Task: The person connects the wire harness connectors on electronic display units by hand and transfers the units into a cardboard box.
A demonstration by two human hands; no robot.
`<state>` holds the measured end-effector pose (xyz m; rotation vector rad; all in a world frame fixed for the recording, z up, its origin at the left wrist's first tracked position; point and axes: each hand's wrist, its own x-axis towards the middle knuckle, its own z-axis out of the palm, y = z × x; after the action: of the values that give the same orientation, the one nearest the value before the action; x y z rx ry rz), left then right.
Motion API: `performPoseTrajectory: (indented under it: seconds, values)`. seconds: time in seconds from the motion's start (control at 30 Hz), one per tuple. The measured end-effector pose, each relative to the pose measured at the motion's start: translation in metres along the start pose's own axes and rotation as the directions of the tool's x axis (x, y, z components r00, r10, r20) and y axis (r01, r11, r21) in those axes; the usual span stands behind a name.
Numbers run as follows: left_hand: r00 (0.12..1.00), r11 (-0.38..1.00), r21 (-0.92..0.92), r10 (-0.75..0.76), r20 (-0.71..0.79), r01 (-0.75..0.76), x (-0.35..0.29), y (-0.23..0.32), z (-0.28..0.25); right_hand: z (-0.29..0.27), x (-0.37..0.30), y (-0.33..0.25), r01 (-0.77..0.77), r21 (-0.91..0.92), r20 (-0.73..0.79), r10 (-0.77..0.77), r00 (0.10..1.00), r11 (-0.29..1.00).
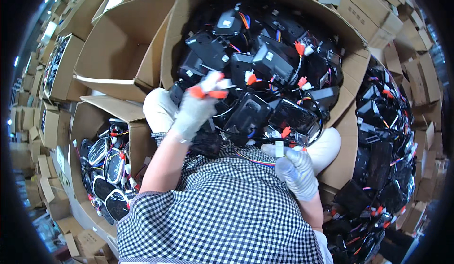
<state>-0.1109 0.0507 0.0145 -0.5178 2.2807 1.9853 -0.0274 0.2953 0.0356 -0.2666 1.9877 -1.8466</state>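
My left hand (194,112), in a white knit glove, reaches over the near left part of a large open cardboard box (352,86). Its fingers are closed around a bunch of orange and white connectors (210,90), somewhat blurred. Near my lap my right hand (297,172), gloved too, pinches a white connector (279,149) between thumb and fingers. Thin coloured wires (253,160) run across my checked apron toward it. Black plastic housings (248,115) with cables and orange and white plugs lie heaped in the box, just beyond both hands.
An open cardboard carton (111,51) stands at the far left. Below it, another box holds black units with white-rimmed faces (113,164). More black housings with wires (378,164) are piled along the right. Stacked cartons (369,11) surround the area.
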Motion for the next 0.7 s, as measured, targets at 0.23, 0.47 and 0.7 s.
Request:
performPoseTrajectory:
  seconds: [0.23,0.47,0.7]
  values:
    - [0.955,0.916,0.347,0.105,0.278,-0.202,0.071,-0.126,0.065,0.015,0.019,0.024,-0.023,0.113,-0.089,0.033,0.995,0.993]
    - [0.902,0.908,-0.085,0.417,0.108,-0.410,0.014,-0.093,0.022,-0.001,0.040,0.017,-0.130,0.198,-0.279,0.183,0.943,0.972]
    - [0.915,0.947,-0.182,0.305,0.264,-0.263,-0.031,-0.063,-0.039,0.009,0.080,-0.037,0.097,-0.368,-0.028,-0.115,0.993,0.925]
